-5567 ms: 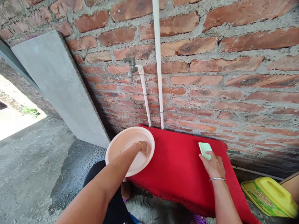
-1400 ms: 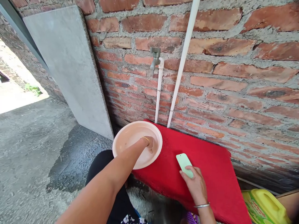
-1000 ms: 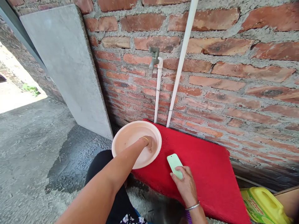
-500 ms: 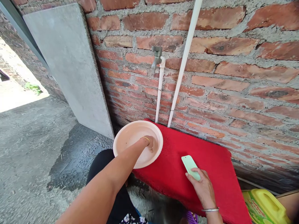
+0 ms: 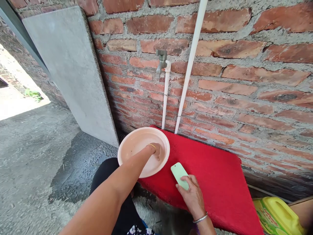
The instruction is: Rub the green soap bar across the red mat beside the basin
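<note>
Pale-green slab [image 5: 179, 174] is showing, in the head view, on or just above the red-draped tabletop [image 5: 217, 176], right of the basin [image 5: 137, 139]; the right hand [image 5: 193, 196] is gripping its near end. The left hand [image 5: 156, 152] is resting inside the basin, clenched or spread being unclear. A slack grip could be letting the slab slip.

Before the brick wall [image 5: 266, 74] we see one grey slab [image 5: 69, 70], one metal tap [image 5: 161, 59] and one yellow jug [image 5: 278, 213].
</note>
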